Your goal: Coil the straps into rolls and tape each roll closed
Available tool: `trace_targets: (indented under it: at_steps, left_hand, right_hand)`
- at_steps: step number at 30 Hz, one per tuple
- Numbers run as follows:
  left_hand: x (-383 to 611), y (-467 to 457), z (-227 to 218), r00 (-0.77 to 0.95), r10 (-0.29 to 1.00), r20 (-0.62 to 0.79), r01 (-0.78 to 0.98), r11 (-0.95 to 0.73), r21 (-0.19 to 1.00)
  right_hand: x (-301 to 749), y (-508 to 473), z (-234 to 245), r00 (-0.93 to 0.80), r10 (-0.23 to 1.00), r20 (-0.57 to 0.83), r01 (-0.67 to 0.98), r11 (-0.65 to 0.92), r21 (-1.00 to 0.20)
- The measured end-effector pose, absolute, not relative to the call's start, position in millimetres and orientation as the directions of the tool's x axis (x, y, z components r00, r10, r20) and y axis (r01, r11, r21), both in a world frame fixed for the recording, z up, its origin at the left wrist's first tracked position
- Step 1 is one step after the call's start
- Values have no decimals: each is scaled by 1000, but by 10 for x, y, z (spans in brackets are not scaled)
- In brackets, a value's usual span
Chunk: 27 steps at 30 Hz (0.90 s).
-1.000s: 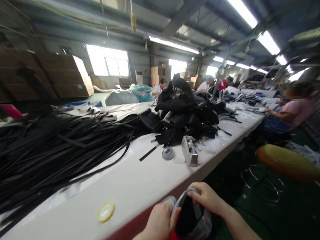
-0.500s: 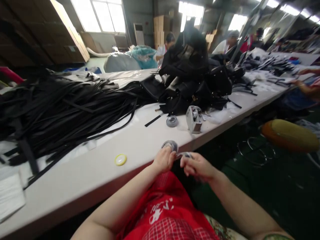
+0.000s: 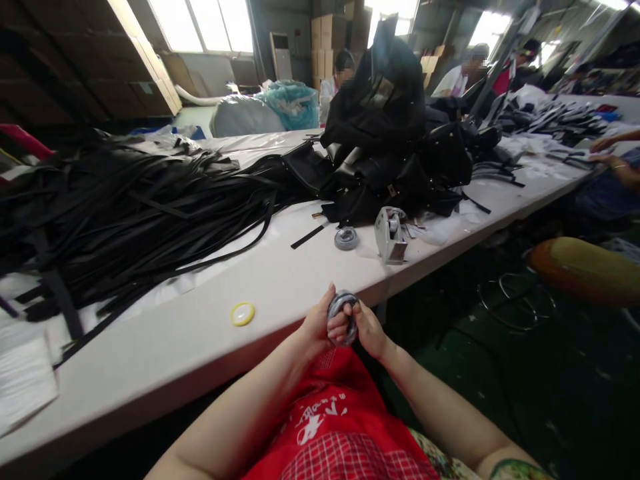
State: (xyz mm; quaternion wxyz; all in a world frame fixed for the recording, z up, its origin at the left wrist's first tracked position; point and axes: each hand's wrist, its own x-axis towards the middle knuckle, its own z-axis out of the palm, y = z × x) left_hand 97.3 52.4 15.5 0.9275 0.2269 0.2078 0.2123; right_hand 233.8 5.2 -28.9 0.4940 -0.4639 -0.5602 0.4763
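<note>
Over the table's front edge, both hands close around a grey roll of tape (image 3: 342, 319). My left hand (image 3: 323, 325) grips its left side, fingers curled through the middle and thumb pointing up. My right hand (image 3: 370, 328) presses on its right side with the fingers bent against it; part of those fingers is hidden. A second grey roll (image 3: 346, 238) lies flat on the table beyond my hands. Beside it stands a small metal-sided device (image 3: 391, 235). To the left rests a yellow ring with a pale centre (image 3: 243, 314).
Long black strips (image 3: 165, 200) cover the white table's (image 3: 200, 340) left part. Black bags (image 3: 385, 153) are heaped at the back. A round padded stool (image 3: 583, 273) stands on the right. Another person's hand (image 3: 607, 160) shows at far right; other people sit behind the table.
My right hand has moved left from the stretched strip onto the roll. The roll is turned more upright between both hands. The view has shifted slightly.
</note>
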Motion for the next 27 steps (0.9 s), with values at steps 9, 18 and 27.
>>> trace_targets:
  at_steps: [9, 18, 27]
  left_hand:
    - [795, 258, -136, 563, 786, -256, 221, 156, 963]
    - [613, -151, -325, 584, 748, -314, 373, 96, 923]
    - [479, 10, -91, 782, 519, -346, 399, 10, 917]
  right_hand:
    - [2737, -63, 78, -478, 829, -291, 629, 92, -772]
    - [2547, -545, -438, -510, 771, -383, 468, -124, -875]
    - [2372, -560, -349, -582, 723, -372, 530, -10, -848]
